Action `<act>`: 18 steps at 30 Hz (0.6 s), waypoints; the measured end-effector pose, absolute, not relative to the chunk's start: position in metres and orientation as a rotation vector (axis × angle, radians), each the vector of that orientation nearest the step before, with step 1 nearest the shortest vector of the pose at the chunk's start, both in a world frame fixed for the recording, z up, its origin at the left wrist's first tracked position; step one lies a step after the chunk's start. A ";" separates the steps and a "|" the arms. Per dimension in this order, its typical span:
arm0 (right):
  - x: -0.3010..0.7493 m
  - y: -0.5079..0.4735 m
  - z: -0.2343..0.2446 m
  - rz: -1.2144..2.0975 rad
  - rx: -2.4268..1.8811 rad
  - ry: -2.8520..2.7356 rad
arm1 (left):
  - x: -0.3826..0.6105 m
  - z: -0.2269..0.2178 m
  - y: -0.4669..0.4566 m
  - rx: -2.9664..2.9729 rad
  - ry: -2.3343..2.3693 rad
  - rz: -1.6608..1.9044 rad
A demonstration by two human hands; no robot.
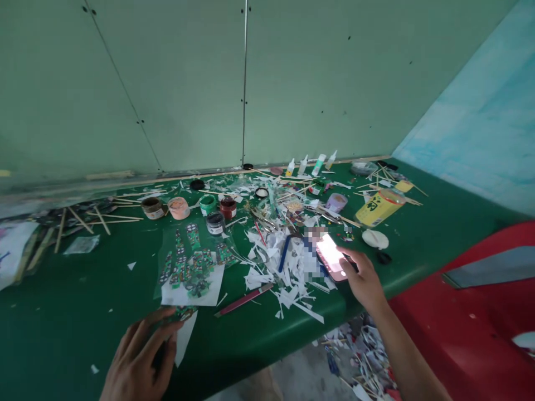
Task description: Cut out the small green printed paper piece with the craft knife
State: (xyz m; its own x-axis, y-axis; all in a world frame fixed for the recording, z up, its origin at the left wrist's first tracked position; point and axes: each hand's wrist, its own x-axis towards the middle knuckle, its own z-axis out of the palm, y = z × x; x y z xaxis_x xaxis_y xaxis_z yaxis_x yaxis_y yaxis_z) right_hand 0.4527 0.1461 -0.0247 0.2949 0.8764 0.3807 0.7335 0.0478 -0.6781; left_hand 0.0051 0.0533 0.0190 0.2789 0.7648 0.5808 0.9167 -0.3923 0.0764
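Note:
My left hand [140, 351] is at the front left of the table, fingers curled around a small green patterned cutout [184, 313] with white paper [184, 337] hanging below it. Just beyond lies a clear sheet bearing several similar green patterned pieces [194, 236], partly over white paper [194, 292]. My right hand [364, 277] has its thumb and fingers on the right edge of a phone [331, 253] with a bright screen. White paper scraps [270, 267] surround the phone. A blue-handled tool [285, 253] and a red craft knife [244, 301] lie between my hands.
Open paint jars [215, 223] stand behind the patterned pieces. Glue bottles [318, 165] are near the wall, and a yellow tub [378, 207] lies tilted at right. Thin sticks [100, 220] lie at left. A red chair [472, 328] and floor litter [368, 356] are beyond the front edge.

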 end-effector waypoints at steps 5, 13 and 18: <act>0.456 0.147 -0.032 0.204 -1.668 -1.484 | 0.005 0.019 0.054 -2.289 -1.511 -0.787; 0.454 0.144 -0.029 0.261 -1.744 -1.398 | 0.007 0.025 0.054 -2.268 -1.597 -0.835; 0.458 0.149 -0.028 0.356 -1.768 -1.282 | 0.004 0.020 0.050 -2.254 -1.643 -0.832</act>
